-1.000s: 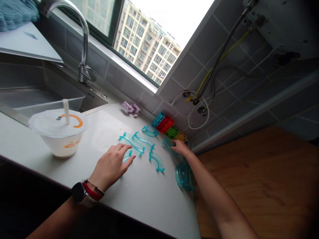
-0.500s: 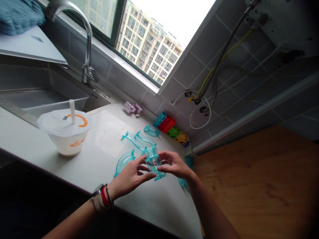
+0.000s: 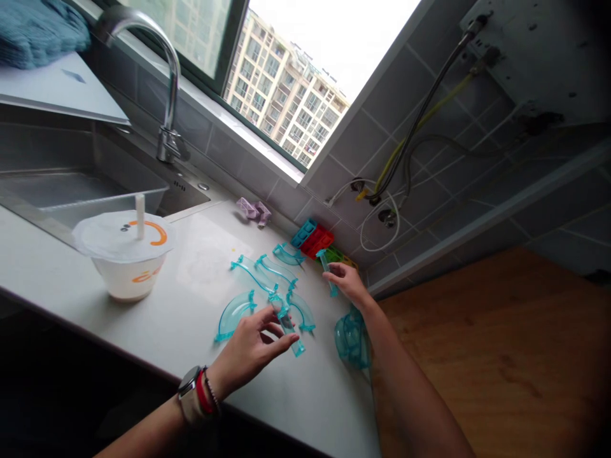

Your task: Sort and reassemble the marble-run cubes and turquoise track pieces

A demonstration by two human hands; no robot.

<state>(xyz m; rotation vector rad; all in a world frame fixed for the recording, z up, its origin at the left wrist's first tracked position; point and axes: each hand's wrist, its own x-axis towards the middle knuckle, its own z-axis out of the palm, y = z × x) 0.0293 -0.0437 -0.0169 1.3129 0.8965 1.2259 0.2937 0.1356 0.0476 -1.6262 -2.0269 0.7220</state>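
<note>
Between thumb and fingers of my left hand [image 3: 255, 346] is a clear turquoise plastic track piece [image 3: 289, 327], held tilted above the counter. My right hand [image 3: 347, 282], farther back and to the right, grips a second, similar straight turquoise piece [image 3: 328, 273] near the coloured blocks. Around my left hand lie a curved turquoise piece [image 3: 233, 316], a wavy turquoise piece [image 3: 251, 272] and another curved one [image 3: 303, 313]. A short arched piece [image 3: 289, 254] rests behind them. Beneath my right forearm sits a rounded turquoise clump of plastic [image 3: 352, 338], partly hidden.
A lidded cup [image 3: 126, 254] with a straw stands at left by the sink [image 3: 52, 181] and tap [image 3: 169, 95]. Red blocks [image 3: 317, 240] line the wall beside blue and green ones. Purple pieces [image 3: 254, 211] lie near the window. A wooden panel [image 3: 477, 356] borders the counter at right.
My hands were together at the turquoise pieces; now they are apart, each with one. My right hand has moved back and right, towards the coloured blocks. My left hand stays nearly in place.
</note>
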